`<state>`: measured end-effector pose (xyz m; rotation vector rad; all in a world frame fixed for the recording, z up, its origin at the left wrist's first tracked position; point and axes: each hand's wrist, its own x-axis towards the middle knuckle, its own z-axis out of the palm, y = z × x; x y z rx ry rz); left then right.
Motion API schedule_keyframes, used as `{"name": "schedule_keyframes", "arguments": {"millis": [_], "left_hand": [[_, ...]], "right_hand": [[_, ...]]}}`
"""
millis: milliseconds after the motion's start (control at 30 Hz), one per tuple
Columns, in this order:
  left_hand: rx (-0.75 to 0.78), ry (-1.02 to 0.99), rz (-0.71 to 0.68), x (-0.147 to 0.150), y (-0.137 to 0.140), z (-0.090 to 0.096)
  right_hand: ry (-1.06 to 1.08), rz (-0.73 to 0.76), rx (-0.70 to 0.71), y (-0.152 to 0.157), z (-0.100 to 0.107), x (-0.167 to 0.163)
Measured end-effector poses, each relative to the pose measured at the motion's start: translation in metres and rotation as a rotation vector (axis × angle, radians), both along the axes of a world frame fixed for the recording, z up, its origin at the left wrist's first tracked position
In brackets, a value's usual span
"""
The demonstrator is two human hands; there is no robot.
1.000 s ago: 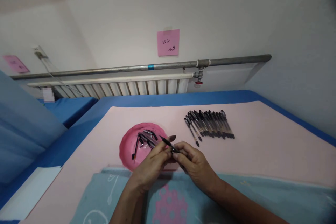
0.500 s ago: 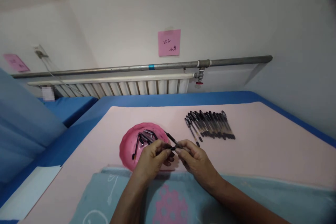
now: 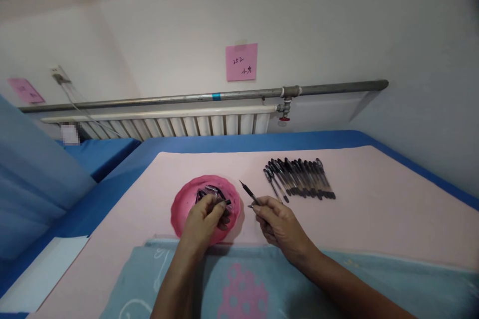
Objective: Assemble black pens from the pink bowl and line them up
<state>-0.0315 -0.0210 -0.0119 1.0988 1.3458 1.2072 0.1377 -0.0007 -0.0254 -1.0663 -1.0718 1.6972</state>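
My left hand is over the pink scalloped bowl, fingers pinched on a small black pen part whose exact kind I cannot make out. In the bowl lie more black and clear pen parts, partly hidden by the fingers. To the right of the bowl, my right hand is closed on an uncapped pen, its thin tip pointing up and left. A small pointed piece also sticks out between that thumb and finger.
Several capped black pens lie side by side behind my right hand on the pink sheet. A blue patterned cloth covers the near edge. White paper lies at left; a radiator and pipe run along the wall.
My hands, which met at a small black part in front of the bowl, have come apart. My left hand has moved left over the bowl with a black part; my right keeps the pen.
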Motion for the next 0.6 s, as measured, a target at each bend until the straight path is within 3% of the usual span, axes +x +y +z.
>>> {"name": "schedule_keyframes", "arguments": {"millis": [300, 500, 600], "left_hand": [[-0.12, -0.357, 0.022, -0.002, -0.002, 0.004], [-0.124, -0.467, -0.011, -0.001, -0.003, 0.007], [-0.14, -0.49, -0.052, 0.001, -0.005, 0.006]], "right_hand": [[0.066, -0.016, -0.019, 0.011, -0.008, 0.006], [-0.078, -0.013, 0.138, 0.012, -0.005, 0.013], [-0.076, -0.029, 0.138, 0.008, 0.0, 0.012]]}}
